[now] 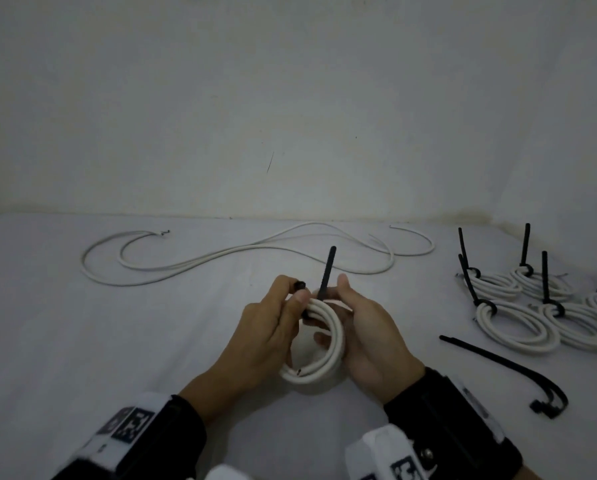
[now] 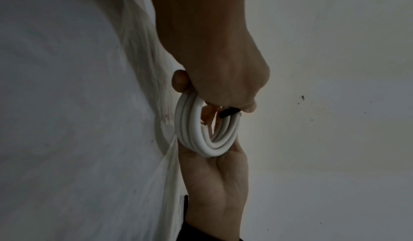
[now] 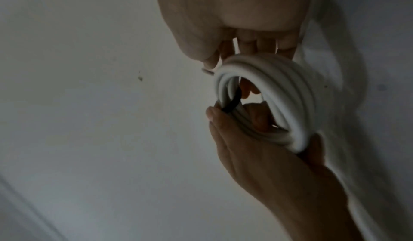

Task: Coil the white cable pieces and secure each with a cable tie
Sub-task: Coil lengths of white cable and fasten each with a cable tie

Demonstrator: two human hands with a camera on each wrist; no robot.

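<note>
so far you have five tied coils lying at the right, and your left hand pinches the black cable tie around the coil your right hand grips above the sheet. loose white cable and spare ties still wait.

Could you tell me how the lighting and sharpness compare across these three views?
Head view: dim, even light, the coil fairly sharp, corners darkened. Left wrist view: dark, the left hand in shadow. Right wrist view: soft and blurred, the coil's near turns out of focus.
</note>
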